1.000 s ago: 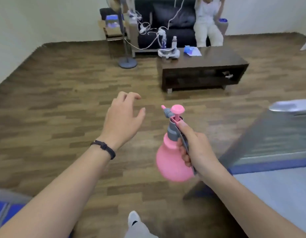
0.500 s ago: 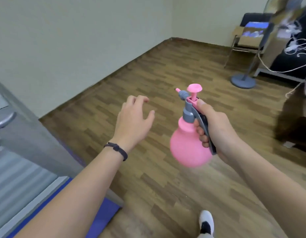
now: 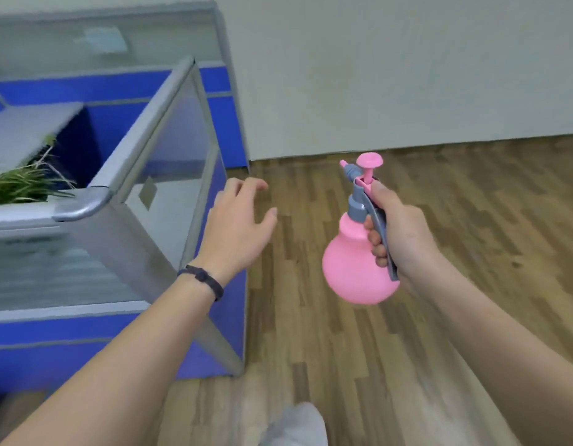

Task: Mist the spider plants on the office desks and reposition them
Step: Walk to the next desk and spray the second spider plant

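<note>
two hands, one spray bottle, one spider plant showing. right hand wraps the bottle's grey handle at 3 o'clock of frame centre; bottle roughly upright, long axis vertical, nozzle aimed toward 11 o'clock. left hand empty, fingers loosely spread, over the partition corner. plant at 9 o'clock on the table, cut off by frame edge, pot hidden.

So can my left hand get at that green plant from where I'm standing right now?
Probably not yet: the left hand hangs open outside the cubicle, and the glass partition stands between it and the plant.
</note>
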